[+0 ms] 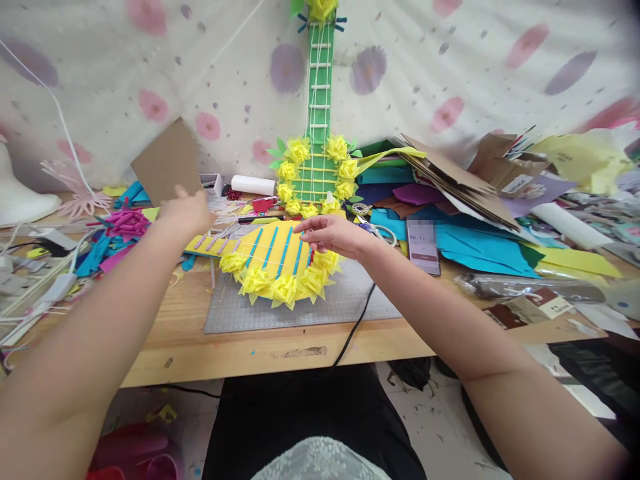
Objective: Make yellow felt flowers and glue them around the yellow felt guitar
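Observation:
My left hand (185, 210) reaches out at the left, in front of a brown cardboard piece (167, 157) that stands tilted at the back. Its fingers are blurred and partly hidden, so whether they touch the cardboard is unclear. Over a yellow paper guitar (273, 250) hovers my right hand (327, 235), fingers loosely bent and apart, with nothing visible in them. Blue strips cross the guitar's body, and yellow paper flowers (285, 289) line its near edge. It lies on a grey cutting mat (235, 317). Behind, a green paper guitar (320, 100) stands upright with yellow flowers around its body.
On the right are blue paper sheets (480, 240), stacked cardboard (460, 177) and a phone (423, 247). White-handled scissors (385, 235) lie near my right wrist. A magenta paper flower (127, 223) and a power strip (30, 293) with cables sit at left. A black cable (355, 327) crosses the mat.

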Action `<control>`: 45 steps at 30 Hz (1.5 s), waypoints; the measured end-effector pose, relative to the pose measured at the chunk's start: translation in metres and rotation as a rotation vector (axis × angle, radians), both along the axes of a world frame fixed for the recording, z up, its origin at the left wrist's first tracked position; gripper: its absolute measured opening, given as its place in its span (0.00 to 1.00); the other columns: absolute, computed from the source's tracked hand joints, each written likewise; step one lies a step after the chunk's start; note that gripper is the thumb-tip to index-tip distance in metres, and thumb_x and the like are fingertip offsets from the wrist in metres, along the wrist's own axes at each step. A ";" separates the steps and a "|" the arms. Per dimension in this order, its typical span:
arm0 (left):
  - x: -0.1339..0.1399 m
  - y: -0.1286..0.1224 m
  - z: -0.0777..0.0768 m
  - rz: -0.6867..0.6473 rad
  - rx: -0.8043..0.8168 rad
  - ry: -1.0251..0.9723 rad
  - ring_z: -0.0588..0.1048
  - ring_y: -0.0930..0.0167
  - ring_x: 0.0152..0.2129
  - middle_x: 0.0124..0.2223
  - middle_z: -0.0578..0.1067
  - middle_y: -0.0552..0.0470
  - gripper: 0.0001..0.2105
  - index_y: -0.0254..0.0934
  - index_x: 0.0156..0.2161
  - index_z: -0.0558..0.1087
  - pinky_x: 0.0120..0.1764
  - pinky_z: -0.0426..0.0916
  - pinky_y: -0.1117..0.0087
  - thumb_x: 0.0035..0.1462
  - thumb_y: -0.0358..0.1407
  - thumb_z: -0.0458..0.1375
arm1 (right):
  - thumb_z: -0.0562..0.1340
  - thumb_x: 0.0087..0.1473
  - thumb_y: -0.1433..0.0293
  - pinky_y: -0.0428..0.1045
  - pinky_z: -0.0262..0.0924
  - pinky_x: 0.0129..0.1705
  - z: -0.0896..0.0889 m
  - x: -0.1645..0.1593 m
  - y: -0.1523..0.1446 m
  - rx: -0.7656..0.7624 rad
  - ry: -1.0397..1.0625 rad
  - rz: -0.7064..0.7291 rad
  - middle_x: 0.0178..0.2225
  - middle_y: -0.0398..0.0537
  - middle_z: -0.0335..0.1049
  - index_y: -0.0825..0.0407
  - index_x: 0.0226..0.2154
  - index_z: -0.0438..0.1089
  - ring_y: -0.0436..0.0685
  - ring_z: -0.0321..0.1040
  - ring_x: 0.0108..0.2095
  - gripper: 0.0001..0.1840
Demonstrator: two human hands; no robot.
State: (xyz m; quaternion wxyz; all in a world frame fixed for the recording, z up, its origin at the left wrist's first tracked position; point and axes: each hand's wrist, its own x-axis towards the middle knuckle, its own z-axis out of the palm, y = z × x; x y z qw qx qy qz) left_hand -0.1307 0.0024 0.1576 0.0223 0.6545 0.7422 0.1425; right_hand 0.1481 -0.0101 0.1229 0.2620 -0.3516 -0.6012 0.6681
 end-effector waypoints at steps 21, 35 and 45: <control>0.107 -0.025 -0.064 -0.544 -0.254 -0.986 0.63 0.76 0.18 0.19 0.64 0.60 0.10 0.40 0.35 0.59 0.25 0.55 0.74 0.49 0.37 0.57 | 0.59 0.45 0.73 0.45 0.56 0.27 -0.017 0.012 -0.009 0.470 -0.519 -0.362 0.27 0.45 0.70 0.52 0.27 0.69 0.50 0.68 0.27 0.03; 0.102 -0.021 -0.070 -0.570 -0.355 -0.442 0.62 0.75 0.20 0.22 0.64 0.56 0.07 0.35 0.30 0.68 0.23 0.54 0.74 0.45 0.36 0.56 | 0.55 0.49 0.74 0.47 0.51 0.32 -0.020 0.008 -0.018 1.056 -1.031 -0.157 0.35 0.49 0.71 0.52 0.32 0.73 0.55 0.64 0.37 0.11; 0.105 -0.031 -0.062 -0.532 -0.362 -0.323 0.62 0.75 0.19 0.22 0.65 0.56 0.09 0.36 0.31 0.69 0.24 0.54 0.73 0.45 0.39 0.56 | 0.58 0.49 0.74 0.48 0.50 0.38 -0.021 0.011 -0.014 1.173 -0.991 0.046 0.32 0.50 0.70 0.54 0.32 0.73 0.55 0.61 0.37 0.09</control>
